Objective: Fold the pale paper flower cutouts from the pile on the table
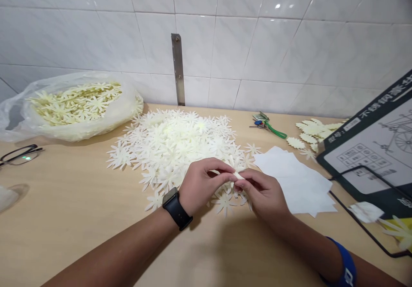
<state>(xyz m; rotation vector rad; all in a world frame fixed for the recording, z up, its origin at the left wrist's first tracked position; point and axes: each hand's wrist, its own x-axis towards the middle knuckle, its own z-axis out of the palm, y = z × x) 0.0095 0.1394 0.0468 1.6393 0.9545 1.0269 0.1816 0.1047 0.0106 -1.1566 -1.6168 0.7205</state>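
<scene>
Between my two hands is a small cream-white flower cutout [238, 175], bunched up and mostly covered by the fingers. My left hand [206, 179], with a black watch at the wrist, pinches it from the left. From the right, my right hand [262, 192] grips the same piece between thumb and fingers. Just behind and under the hands spreads a big heap of pale flower cutouts [177, 143] with long petals. One loose flower cutout [224, 201] lies on the table below the fingers.
A clear plastic bag [125, 106] full of yellowish cutouts stands back left, near eyeglasses [22, 154]. White paper sheets [292, 179] lie right of my hands. Keys with a green strap [275, 130], leaf-shaped cutouts [312, 130] and a printed box [376, 149] with a black wire frame are further right.
</scene>
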